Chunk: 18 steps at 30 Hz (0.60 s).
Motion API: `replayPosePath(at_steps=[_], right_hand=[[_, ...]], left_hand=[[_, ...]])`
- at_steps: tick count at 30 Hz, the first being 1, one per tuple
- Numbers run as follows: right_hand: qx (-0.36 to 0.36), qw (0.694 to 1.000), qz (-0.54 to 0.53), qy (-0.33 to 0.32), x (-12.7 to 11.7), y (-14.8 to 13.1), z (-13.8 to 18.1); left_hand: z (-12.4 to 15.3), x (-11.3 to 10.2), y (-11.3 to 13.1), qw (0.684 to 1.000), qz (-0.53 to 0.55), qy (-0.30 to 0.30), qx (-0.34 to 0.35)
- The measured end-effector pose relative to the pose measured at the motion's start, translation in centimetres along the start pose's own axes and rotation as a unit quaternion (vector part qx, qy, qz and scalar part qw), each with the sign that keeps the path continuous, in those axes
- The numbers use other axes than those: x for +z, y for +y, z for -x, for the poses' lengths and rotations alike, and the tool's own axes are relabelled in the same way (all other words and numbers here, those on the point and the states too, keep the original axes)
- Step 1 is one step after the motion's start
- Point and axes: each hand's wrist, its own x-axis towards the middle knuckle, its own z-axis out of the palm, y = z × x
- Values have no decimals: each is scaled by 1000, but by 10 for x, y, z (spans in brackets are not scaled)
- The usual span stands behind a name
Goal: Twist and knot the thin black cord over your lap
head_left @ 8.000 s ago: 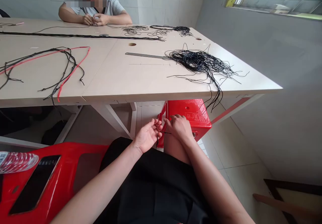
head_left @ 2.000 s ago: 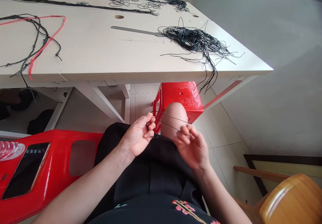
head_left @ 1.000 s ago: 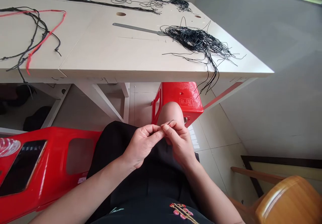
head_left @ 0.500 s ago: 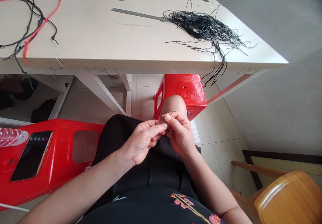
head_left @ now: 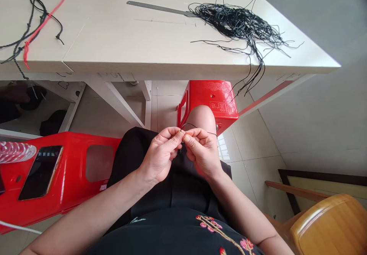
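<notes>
A thin black cord [head_left: 189, 124] is pinched between my two hands above my lap, in front of my bare knee. My left hand [head_left: 163, 148] is closed, thumb against forefinger, on the cord. Fingertip to fingertip with it, my right hand [head_left: 202, 150] also pinches the cord. A loop of the cord arches above the fingertips and one part runs off to the right past the knee. A short dark end hangs just below the fingertips. The fingers hide how the cord is knotted or crossed between them.
On the pale table [head_left: 129, 48] lie a tangled bundle of black cords [head_left: 237, 23], a metal ruler [head_left: 157, 8] and black and red braided cords [head_left: 31, 25]. A red stool [head_left: 74, 171] at left bears a phone [head_left: 41, 172]. Another red stool [head_left: 220, 98] and a wooden chair [head_left: 329, 224] stand nearby.
The black cord now arches in a larger loop above my fingertips. My hands have shifted slightly left and up, with the fingertips meeting. The view has tilted a little.
</notes>
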Motion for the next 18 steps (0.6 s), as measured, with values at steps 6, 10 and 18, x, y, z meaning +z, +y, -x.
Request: replayPosePath(at_steps=[6, 10, 18], right_hand=[[38, 997, 61, -33, -3, -3, 2], [64, 993, 73, -65, -8, -5, 3], [118, 991, -55, -41, -19, -10, 1]], left_hand=[[-1, -3, 5, 999, -43, -8, 12], [2, -2, 15, 995, -92, -21, -18], [9, -8, 32, 983, -137, -89, -88]])
